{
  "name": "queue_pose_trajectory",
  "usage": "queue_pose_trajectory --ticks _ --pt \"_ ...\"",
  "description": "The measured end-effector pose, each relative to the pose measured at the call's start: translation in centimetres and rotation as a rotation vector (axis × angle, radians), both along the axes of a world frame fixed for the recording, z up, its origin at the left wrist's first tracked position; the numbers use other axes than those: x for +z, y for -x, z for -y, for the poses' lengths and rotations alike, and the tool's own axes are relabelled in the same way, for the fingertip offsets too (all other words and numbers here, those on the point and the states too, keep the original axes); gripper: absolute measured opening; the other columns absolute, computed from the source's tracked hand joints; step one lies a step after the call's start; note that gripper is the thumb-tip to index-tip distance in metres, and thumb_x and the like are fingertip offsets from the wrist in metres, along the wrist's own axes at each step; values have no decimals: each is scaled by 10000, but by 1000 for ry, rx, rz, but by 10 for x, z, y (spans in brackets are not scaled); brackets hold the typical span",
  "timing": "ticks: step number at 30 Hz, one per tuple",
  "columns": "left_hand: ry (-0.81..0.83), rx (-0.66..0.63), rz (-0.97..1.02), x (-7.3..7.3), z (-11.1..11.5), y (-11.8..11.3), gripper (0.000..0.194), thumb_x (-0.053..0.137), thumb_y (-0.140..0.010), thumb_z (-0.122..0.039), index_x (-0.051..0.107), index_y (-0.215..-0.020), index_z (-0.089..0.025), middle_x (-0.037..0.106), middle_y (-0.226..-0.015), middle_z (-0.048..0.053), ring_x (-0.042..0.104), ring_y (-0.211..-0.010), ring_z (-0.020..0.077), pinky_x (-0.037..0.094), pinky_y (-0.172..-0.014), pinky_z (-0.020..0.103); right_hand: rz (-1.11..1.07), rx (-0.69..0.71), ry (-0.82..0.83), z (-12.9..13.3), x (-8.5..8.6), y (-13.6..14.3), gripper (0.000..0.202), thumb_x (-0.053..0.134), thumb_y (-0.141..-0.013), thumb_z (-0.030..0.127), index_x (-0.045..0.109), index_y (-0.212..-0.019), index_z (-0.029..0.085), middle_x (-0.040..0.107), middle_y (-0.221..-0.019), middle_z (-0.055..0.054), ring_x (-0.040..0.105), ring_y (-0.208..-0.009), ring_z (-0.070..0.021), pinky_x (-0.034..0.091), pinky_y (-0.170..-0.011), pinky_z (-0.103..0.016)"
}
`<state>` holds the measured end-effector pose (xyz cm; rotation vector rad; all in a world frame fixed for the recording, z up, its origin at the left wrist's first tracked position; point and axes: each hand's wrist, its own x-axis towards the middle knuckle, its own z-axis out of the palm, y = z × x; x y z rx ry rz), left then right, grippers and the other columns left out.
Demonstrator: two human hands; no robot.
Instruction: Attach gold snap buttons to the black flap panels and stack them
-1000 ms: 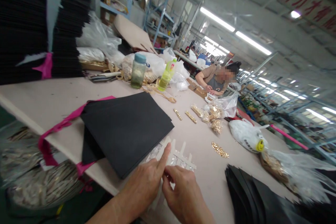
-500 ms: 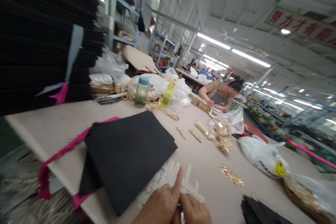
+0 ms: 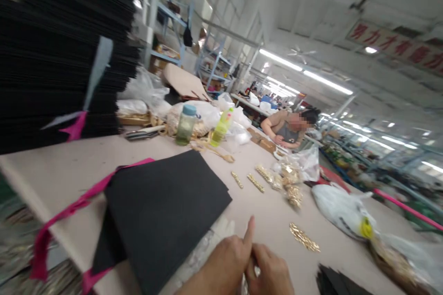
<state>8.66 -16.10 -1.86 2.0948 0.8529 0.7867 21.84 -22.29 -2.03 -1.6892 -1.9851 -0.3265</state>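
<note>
My left hand [image 3: 223,260] and my right hand [image 3: 272,267] meet over the near edge of the table, fingers closed against each other. The left index finger points up and away. A small pale, shiny bit shows between the hands; its kind is hidden by the fingers. Left of them lies a stack of black sheets [image 3: 166,212]. White strips [image 3: 224,228] on crumpled clear plastic are partly covered by my left hand and wrist. To the right sits a loose pile of small gold metal pieces [image 3: 304,238].
Black pieces [image 3: 337,281] lie at the near right, below a white plastic bag [image 3: 341,209]. Gold rows [image 3: 256,183], a jar [image 3: 186,125] and a yellow-green bottle [image 3: 221,128] stand farther back. A tall black stack [image 3: 62,64] rises left. A co-worker [image 3: 285,126] bends over the table's far end.
Both hands have shifted a little to the right, still together. More of the white strips is now covered or out of sight. The view has tilted slightly.
</note>
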Motion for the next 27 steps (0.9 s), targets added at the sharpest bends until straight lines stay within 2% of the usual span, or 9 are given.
queue_pose_trajectory --ticks 2,5,8,10,13,15,18,22,27 --pt "252 2 244 7 -9 -5 692 509 -728 -32 501 -1407 -165 670 -697 122 626 -668 272 471 -692 372 -140 -30 138 -5 17 -9 198 471 -844 164 649 -762 187 665 -682 -35 627 -604 -160 418 -583 -246" --pt "476 0 436 16 -22 -22 720 617 -637 3 563 -1336 -164 607 -609 46 600 -663 238 462 -734 330 -500 -116 258 -23 30 -24 188 521 -843 248 687 -789 179 682 -707 -40 624 -640 -169 438 -608 -254" --pt "671 33 544 19 -40 -46 628 671 -692 -64 562 -1302 -166 605 -610 16 569 -576 177 434 -575 250 -1038 -219 219 -50 24 -45 267 627 -765 414 689 -818 159 656 -651 -31 612 -605 -185 483 -581 -281" --pt "850 72 638 20 -58 -63 457 642 -804 -170 560 -1253 -148 639 -689 27 534 -509 129 376 -462 215 -1261 -285 134 -69 13 -58 385 692 -676 488 685 -850 144 653 -650 -30 614 -602 -194 512 -570 -300" --pt "1109 134 829 23 -90 -82 292 552 -933 -313 559 -1162 -132 652 -864 38 555 -566 91 426 -473 198 -1258 -337 60 -89 -7 -69 441 712 -634 505 699 -856 125 653 -639 -33 594 -578 -183 504 -545 -291" --pt "1236 163 976 24 -109 -86 287 529 -956 -365 571 -1121 -134 637 -943 39 597 -681 102 509 -571 231 -1183 -338 37 -96 -20 -70 423 682 -680 501 709 -872 124 637 -618 -17 561 -549 -158 484 -542 -274" --pt "1344 208 1176 20 -128 -84 303 524 -958 -387 575 -1124 -138 632 -1007 54 627 -799 137 551 -669 285 -1125 -341 5 -98 -33 -69 430 647 -752 496 695 -973 130 630 -633 3 552 -561 -144 480 -569 -262" --pt "1397 278 1327 10 -135 -80 332 456 -981 -411 562 -1137 -137 631 -1074 74 637 -878 157 546 -714 299 -1256 -346 14 -98 -37 -72 482 687 -725 508 667 -1003 115 621 -636 1 565 -564 -155 482 -534 -263" --pt "1503 286 1313 3 -132 -89 389 391 -985 -438 555 -1137 -120 610 -1196 143 627 -1008 197 542 -741 308 -1257 -285 56 -97 -36 -74 400 695 -746 478 688 -938 127 618 -640 2 543 -559 -140 468 -537 -254"
